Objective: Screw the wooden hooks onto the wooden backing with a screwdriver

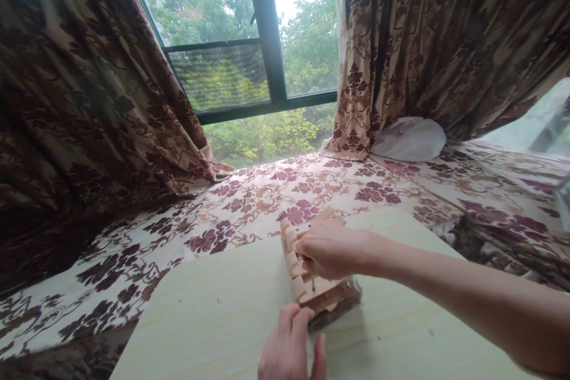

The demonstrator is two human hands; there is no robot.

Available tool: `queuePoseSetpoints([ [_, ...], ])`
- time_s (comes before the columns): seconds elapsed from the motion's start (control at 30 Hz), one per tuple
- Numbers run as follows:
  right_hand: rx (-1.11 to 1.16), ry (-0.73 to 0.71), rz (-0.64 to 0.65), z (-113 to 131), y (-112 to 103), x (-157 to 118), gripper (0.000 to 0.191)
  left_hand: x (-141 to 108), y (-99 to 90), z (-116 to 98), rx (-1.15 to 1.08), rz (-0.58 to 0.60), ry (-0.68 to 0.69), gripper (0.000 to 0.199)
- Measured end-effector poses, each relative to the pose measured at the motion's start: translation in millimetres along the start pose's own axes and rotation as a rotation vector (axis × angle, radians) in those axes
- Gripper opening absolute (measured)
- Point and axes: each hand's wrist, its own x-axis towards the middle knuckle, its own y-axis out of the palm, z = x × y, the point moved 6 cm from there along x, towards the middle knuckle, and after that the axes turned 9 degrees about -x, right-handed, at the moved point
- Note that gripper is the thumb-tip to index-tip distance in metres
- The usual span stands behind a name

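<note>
A pale wooden model [299, 285] with a row of curved, notched pieces along its left side lies on the light wood-grain board. My right hand [329, 246] reaches in from the right and is closed over the model's middle. Under its fingers a thin dark metal pin or shaft [313, 283] shows; whether the hand grips it I cannot tell. Near the model's front left corner is my left hand [287, 344]. Its fingertips touch or almost touch the wood, with the thumb spread apart. The right fingertips and much of the model's top are hidden.
The board [214, 309] has rounded corners and lies on a flower-patterned cloth [267, 196]. Behind stands a window [271, 71] with a dark green frame, between patterned curtains [80, 71]. A white plastic bag [409, 139] sits at the right curtain's foot.
</note>
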Motion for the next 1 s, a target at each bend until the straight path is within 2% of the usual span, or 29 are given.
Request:
queuePoseSetpoints([
  [0.07,0.001,0.000,0.005,1,1,1,0.018,8,-2.9,17,-0.275,-0.001,-0.238,0.021],
  [0.2,-0.005,0.014,0.009,-1,2,3,0.019,29,7.9,35,-0.369,0.035,-0.391,0.028],
  [0.3,-0.011,0.013,0.009,-1,0,1,0.019,37,18.0,40,-0.453,0.115,-0.423,0.027],
  [0.37,-0.018,0.001,0.010,3,-1,-2,0.018,37,16.5,39,-0.488,0.145,-0.432,0.028],
  [0.53,-0.019,-0.081,0.022,30,-4,-16,0.018,15,-6.8,31,-0.530,0.182,-0.452,0.030],
  [0.63,-0.013,-0.133,0.044,48,-6,-21,0.019,0,-21.2,29,-0.501,0.160,-0.458,0.031],
  [0.77,-0.019,-0.142,0.064,56,-8,-18,0.018,-12,-39.6,22,-0.403,0.039,-0.395,0.035],
  [0.83,-0.022,-0.145,0.067,56,-8,-17,0.020,-17,-48.8,9,-0.317,-0.051,-0.267,0.035],
  [0.9,-0.029,-0.150,0.058,55,-8,-17,0.021,-25,-52.4,-13,-0.190,-0.116,-0.035,0.035],
  [0.97,-0.038,-0.162,0.045,54,-9,-20,0.018,-35,-40.7,-30,-0.123,-0.045,0.120,0.036],
  [1.0,-0.044,-0.173,0.039,55,-9,-22,0.015,-40,-32.2,-34,-0.047,0.002,0.137,0.041],
])
